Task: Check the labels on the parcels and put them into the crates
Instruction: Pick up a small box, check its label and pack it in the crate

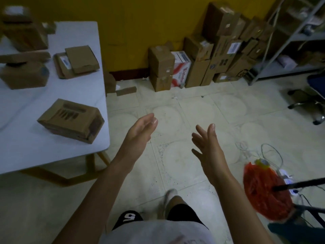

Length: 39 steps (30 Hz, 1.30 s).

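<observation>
left hand point(139, 136), right hand point(209, 147), blurry parcels point(22, 30)

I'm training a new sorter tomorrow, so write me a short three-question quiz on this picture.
1. True or false: the left hand and right hand each grip a parcel.
2. The parcel nearest the hands lies: A) in a crate, B) on the white table, C) in a drawer.
3. Fill in: the stacked boxes on the floor stand against a ___ wall.
Key: 1 false, both open and empty; 2 B; 3 yellow.
</observation>
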Each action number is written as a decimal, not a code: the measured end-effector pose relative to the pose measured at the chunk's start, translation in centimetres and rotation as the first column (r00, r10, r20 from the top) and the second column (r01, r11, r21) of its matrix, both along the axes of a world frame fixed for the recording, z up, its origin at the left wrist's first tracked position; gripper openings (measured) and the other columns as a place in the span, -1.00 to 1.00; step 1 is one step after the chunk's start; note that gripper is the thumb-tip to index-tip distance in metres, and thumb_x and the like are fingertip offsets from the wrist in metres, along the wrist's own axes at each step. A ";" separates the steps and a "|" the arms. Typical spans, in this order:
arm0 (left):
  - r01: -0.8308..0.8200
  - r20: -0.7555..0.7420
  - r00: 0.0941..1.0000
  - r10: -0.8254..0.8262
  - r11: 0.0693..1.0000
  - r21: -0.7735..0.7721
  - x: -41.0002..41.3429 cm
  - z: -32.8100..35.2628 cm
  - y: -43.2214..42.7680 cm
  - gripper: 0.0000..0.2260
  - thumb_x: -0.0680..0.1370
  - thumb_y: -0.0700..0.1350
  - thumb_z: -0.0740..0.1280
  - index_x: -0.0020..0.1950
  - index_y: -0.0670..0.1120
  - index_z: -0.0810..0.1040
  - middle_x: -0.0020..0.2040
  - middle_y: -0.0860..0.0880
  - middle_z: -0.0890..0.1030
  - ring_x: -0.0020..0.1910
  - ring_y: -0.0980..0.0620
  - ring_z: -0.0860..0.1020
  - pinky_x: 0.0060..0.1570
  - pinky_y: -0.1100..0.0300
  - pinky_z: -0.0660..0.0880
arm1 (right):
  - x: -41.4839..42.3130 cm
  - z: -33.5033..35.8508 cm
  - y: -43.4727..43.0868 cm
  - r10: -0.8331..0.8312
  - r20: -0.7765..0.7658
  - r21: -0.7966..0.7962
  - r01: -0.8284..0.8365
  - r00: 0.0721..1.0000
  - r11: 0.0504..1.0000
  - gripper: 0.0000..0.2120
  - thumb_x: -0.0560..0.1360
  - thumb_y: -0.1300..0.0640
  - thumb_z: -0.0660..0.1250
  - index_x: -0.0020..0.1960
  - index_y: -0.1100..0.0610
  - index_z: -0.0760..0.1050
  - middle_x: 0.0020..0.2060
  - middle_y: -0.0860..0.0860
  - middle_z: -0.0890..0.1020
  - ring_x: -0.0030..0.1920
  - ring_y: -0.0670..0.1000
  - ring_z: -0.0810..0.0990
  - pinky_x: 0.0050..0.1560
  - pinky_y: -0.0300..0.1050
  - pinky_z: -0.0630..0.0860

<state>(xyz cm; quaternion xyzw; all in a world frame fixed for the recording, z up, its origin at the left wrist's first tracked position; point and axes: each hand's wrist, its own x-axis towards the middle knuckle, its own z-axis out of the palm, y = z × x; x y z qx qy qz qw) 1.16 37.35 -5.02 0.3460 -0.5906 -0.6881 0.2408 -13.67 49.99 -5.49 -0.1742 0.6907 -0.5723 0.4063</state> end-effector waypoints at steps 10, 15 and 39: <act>-0.271 0.061 0.961 0.269 0.962 0.026 -13.1 -1.6 -17.7 -0.61 0.52 0.10 0.23 0.35 0.09 0.39 0.40 0.02 0.42 0.35 0.05 0.40 0.38 0.00 0.33 | -15.9 -2.6 -20.4 0.229 0.036 -0.003 -0.229 0.973 0.973 -0.24 0.37 -0.43 -0.03 0.41 -0.05 0.35 0.35 0.02 0.48 0.29 -0.02 0.46 0.33 0.00 0.35; -0.363 0.069 0.929 0.362 0.932 -0.007 -19.7 -0.5 -25.5 -0.50 0.48 0.19 0.23 0.40 0.08 0.35 0.39 0.06 0.43 0.33 0.12 0.42 0.32 0.12 0.35 | -22.9 -1.3 -31.8 0.409 0.006 0.014 -0.409 0.913 0.913 -0.26 0.38 -0.41 -0.01 0.39 -0.02 0.38 0.31 0.00 0.51 0.30 -0.02 0.47 0.30 -0.06 0.37; -0.818 0.028 0.249 0.968 0.194 0.541 -7.2 -4.6 -60.2 -0.29 0.55 0.32 -0.24 0.52 -0.08 0.18 0.51 -0.13 0.25 0.49 -0.09 0.19 0.46 -0.09 0.01 | -11.6 -1.4 -79.5 0.891 -0.020 0.134 -0.882 0.453 0.452 -0.33 0.48 -0.37 0.01 0.43 -0.01 0.35 0.28 -0.06 0.49 0.24 -0.07 0.45 0.36 0.03 0.34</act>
